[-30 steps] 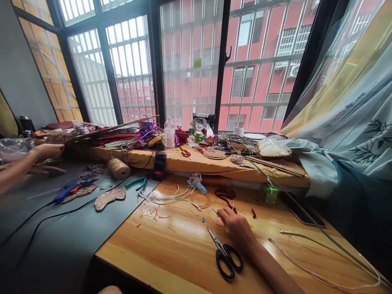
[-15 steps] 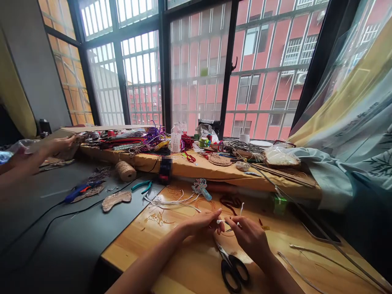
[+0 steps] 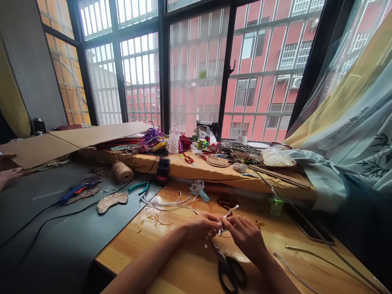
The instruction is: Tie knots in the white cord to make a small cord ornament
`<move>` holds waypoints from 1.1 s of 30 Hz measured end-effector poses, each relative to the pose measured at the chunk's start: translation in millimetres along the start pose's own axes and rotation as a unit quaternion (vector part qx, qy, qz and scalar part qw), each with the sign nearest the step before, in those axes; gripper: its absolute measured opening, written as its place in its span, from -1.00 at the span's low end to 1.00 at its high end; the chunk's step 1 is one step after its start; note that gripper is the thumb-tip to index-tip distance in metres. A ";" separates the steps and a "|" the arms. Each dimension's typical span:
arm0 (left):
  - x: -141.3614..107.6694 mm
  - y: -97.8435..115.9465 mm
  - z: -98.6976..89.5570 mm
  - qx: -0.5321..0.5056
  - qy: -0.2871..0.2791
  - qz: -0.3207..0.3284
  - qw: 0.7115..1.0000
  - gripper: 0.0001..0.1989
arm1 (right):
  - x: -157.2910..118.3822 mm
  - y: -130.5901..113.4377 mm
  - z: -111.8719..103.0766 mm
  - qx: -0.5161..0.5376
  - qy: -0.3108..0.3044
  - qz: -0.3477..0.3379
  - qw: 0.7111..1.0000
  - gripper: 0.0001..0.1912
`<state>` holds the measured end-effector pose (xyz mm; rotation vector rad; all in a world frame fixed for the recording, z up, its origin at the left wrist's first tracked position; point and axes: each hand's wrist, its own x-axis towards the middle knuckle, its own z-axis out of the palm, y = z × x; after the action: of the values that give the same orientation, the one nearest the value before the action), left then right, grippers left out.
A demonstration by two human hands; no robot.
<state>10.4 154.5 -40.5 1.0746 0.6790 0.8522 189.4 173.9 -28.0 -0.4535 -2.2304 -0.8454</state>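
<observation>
A short white cord (image 3: 232, 210) is pinched between my two hands over the wooden table. My left hand (image 3: 203, 225) closes its fingertips on the cord from the left, and my right hand (image 3: 245, 232) grips it from the right. One end of the cord sticks up past the right fingers; a bit hangs below. Black-handled scissors (image 3: 229, 267) lie just beneath my hands, their blades partly under the left fingers. White cords (image 3: 171, 203) spread across the table beyond my left hand. A small decorated piece with a light blue stem (image 3: 199, 190) lies behind them.
Teal pliers (image 3: 139, 188), a twine spool (image 3: 122, 172) and a blue glue gun (image 3: 72, 193) lie on the grey surface at left. At far left, another person's hand (image 3: 9, 175) holds cardboard (image 3: 39, 150). A phone (image 3: 312, 224) and loose cords (image 3: 318, 254) are at right.
At far left, the other person's cardboard has unfolded across the ledge. My hands have drawn closer together on the cord, and its upper end now leans to the right.
</observation>
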 end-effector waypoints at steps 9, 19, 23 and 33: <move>6.2 -0.3 -2.4 0.005 0.106 0.069 0.992 -0.72 | 0.8 -0.6 8.5 0.006 -0.075 0.091 0.993 -0.67; 13.3 -12.0 -4.7 0.006 0.147 0.098 0.984 -0.73 | -4.5 -5.0 14.6 0.061 -0.140 0.069 0.986 -0.56; 10.3 -8.8 -0.2 -0.024 0.120 0.108 0.987 -0.70 | 1.2 -10.7 11.9 0.082 -0.149 0.097 0.981 -0.51; 17.2 -11.3 -4.4 -0.065 0.160 0.101 0.980 -0.60 | -4.5 -6.8 17.8 0.116 -0.155 0.114 0.974 -0.62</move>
<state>18.6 168.6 -53.7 0.9053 0.7786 1.2462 180.3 180.8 -43.8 -0.7538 -2.4616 -0.4087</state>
